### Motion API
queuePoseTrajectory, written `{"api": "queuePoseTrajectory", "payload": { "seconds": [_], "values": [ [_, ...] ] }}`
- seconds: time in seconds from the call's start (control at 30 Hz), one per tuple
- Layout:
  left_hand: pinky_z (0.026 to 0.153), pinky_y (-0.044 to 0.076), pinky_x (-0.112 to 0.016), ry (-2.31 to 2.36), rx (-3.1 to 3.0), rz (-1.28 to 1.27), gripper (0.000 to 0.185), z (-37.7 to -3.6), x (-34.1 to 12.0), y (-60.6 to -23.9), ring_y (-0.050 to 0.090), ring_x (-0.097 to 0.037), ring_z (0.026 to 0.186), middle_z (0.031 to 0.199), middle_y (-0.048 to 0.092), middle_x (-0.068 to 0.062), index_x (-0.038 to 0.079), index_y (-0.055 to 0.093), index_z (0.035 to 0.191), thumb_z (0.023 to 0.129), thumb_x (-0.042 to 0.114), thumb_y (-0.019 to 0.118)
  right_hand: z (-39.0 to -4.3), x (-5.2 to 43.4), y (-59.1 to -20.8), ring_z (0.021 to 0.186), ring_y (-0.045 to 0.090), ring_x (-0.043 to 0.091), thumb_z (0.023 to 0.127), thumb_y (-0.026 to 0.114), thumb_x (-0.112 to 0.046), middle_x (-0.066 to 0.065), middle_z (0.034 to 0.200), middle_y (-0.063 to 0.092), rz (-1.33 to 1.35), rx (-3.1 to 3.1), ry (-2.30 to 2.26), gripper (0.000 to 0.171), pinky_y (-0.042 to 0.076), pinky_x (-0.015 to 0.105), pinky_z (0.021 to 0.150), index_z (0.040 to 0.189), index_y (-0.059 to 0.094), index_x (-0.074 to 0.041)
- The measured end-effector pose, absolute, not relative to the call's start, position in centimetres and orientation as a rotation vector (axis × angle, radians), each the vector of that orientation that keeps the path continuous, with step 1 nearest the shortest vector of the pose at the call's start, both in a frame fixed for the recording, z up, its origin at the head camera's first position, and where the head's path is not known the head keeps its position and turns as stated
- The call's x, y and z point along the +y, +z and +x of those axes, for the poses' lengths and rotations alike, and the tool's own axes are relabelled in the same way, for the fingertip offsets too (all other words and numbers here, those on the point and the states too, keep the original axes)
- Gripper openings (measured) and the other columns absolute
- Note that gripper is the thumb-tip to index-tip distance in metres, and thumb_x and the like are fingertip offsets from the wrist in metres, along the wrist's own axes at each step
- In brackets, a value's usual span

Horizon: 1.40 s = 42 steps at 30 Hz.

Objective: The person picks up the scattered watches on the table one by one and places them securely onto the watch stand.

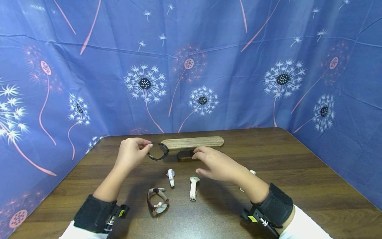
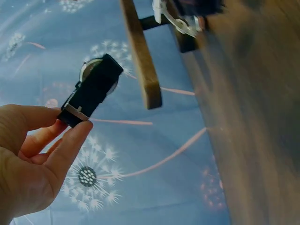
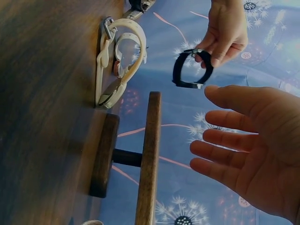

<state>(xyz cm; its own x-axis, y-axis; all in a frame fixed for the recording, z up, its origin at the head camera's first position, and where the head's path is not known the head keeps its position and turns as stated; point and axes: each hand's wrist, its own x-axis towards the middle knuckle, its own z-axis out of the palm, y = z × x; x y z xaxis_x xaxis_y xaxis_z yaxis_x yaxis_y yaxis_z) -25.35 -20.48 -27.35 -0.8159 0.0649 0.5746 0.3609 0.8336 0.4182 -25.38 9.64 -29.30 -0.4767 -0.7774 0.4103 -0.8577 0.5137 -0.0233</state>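
Note:
Between thumb and fingers, my left hand [image 1: 132, 153] pinches a black wristwatch [image 2: 96, 86] by its strap, right at the buckle. The strap is fastened into a loop, held up at the left end of a wooden display stand [image 1: 192, 142]. My right hand [image 1: 219, 165] hovers in front of the stand's dark base [image 1: 184, 156]. Its fingers are spread and relaxed, with nothing in them, and the right wrist view shows the palm facing the black watch across a gap. The stand's crossbar holds nothing.
Nearer on the wooden table [image 1: 298, 172] lie a brown-strapped watch [image 1: 161, 208], a small white watch [image 1: 171, 178] and a longer white-strapped watch [image 1: 193, 190]. Another white watch [image 1: 252, 172] is mostly hidden behind my right forearm. A blue dandelion-print cloth [image 1: 232, 86] hangs behind and at the sides.

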Motion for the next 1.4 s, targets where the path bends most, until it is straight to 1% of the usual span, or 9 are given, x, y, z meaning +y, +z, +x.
{"api": "queuePoseTrajectory", "payload": {
  "seconds": [0.1, 0.17, 0.33, 0.47, 0.67, 0.87, 1.0, 1.23, 1.4],
  "values": [
    [0.056, 0.051, -0.033, -0.720, -2.389, -0.366, 0.010, -25.4, -19.8, -27.1, 0.067, -0.018, 0.064, 0.077, 0.074, -0.008, 0.002, 0.078, 0.091, 0.087, 0.009, 0.071, -25.5, 9.6, -29.0, 0.112, 0.058, 0.027, 0.087, 0.074, -0.020, 0.014, 0.123, 0.057, 1.338, -2.411, 0.345, 0.039, 0.046, 0.040, 0.100, 0.118, 0.061, 0.000],
    [0.056, 0.052, -0.032, -0.738, -2.339, -0.414, 0.009, -25.4, -19.4, -27.1, 0.067, -0.018, 0.064, 0.079, 0.074, -0.008, 0.002, 0.077, 0.091, 0.087, 0.008, 0.072, -25.6, 9.5, -28.8, 0.114, 0.058, 0.028, 0.087, 0.074, -0.019, 0.015, 0.125, 0.057, 1.330, -2.406, 0.378, 0.040, 0.045, 0.041, 0.101, 0.119, 0.061, 0.000],
    [0.056, 0.051, -0.024, -0.866, -2.230, -0.566, 0.006, -25.4, -18.4, -26.9, 0.064, -0.013, 0.063, 0.086, 0.074, -0.009, 0.001, 0.077, 0.090, 0.086, 0.005, 0.074, -26.0, 9.3, -28.3, 0.119, 0.055, 0.029, 0.086, 0.074, -0.015, 0.015, 0.128, 0.055, 1.316, -2.359, 0.474, 0.043, 0.042, 0.042, 0.104, 0.123, 0.059, 0.001],
    [0.055, 0.050, -0.019, -1.011, -2.178, -0.677, 0.007, -25.4, -17.6, -26.7, 0.063, -0.009, 0.065, 0.092, 0.074, -0.008, 0.002, 0.077, 0.092, 0.087, 0.005, 0.073, -26.4, 9.1, -27.9, 0.122, 0.052, 0.029, 0.084, 0.077, -0.013, 0.015, 0.131, 0.053, 1.320, -2.297, 0.575, 0.053, 0.040, 0.041, 0.106, 0.129, 0.054, 0.003],
    [0.056, 0.050, -0.018, -1.237, -2.113, -0.800, 0.011, -25.4, -16.5, -26.7, 0.062, -0.007, 0.068, 0.097, 0.073, -0.011, -0.002, 0.076, 0.095, 0.089, 0.006, 0.072, -26.7, 9.0, -27.4, 0.115, 0.057, 0.028, 0.081, 0.079, -0.011, 0.016, 0.131, 0.054, 1.361, -2.211, 0.914, 0.057, 0.048, 0.040, 0.097, 0.130, 0.053, 0.003],
    [0.061, 0.053, -0.020, -1.454, -2.064, -0.860, 0.012, -25.3, -15.7, -26.8, 0.065, -0.010, 0.073, 0.096, 0.073, -0.014, -0.002, 0.075, 0.098, 0.091, 0.005, 0.069, -26.3, 9.0, -27.1, 0.113, 0.059, 0.022, 0.079, 0.081, -0.007, 0.010, 0.130, 0.056, 1.431, -2.172, 1.261, 0.061, 0.048, 0.034, 0.098, 0.132, 0.053, 0.001],
    [0.064, 0.055, -0.022, -1.534, -2.046, -0.864, 0.014, -25.2, -15.5, -26.8, 0.066, -0.010, 0.074, 0.096, 0.072, -0.017, -0.004, 0.074, 0.100, 0.091, 0.004, 0.067, -26.0, 9.1, -26.8, 0.114, 0.059, 0.024, 0.077, 0.082, -0.002, 0.011, 0.132, 0.053, 1.488, -2.118, 1.370, 0.065, 0.049, 0.033, 0.096, 0.134, 0.052, 0.000],
    [0.076, 0.058, -0.031, -1.712, -2.047, -0.887, 0.018, -25.1, -15.0, -27.2, 0.070, -0.014, 0.085, 0.098, 0.070, -0.025, -0.010, 0.070, 0.104, 0.093, 0.004, 0.065, -25.5, 9.3, -26.7, 0.109, 0.061, 0.025, 0.073, 0.082, 0.004, 0.015, 0.137, 0.049, 1.549, -2.060, 1.350, 0.064, 0.052, 0.033, 0.092, 0.131, 0.056, 0.001],
    [0.081, 0.057, -0.034, -1.745, -2.051, -0.900, 0.020, -25.0, -14.7, -27.3, 0.070, -0.018, 0.091, 0.101, 0.070, -0.024, -0.010, 0.070, 0.105, 0.094, 0.006, 0.065, -25.2, 9.4, -26.7, 0.102, 0.064, 0.024, 0.073, 0.082, 0.005, 0.015, 0.132, 0.055, 1.514, -2.024, 1.267, 0.058, 0.055, 0.032, 0.085, 0.126, 0.060, 0.001]
  ]
}}
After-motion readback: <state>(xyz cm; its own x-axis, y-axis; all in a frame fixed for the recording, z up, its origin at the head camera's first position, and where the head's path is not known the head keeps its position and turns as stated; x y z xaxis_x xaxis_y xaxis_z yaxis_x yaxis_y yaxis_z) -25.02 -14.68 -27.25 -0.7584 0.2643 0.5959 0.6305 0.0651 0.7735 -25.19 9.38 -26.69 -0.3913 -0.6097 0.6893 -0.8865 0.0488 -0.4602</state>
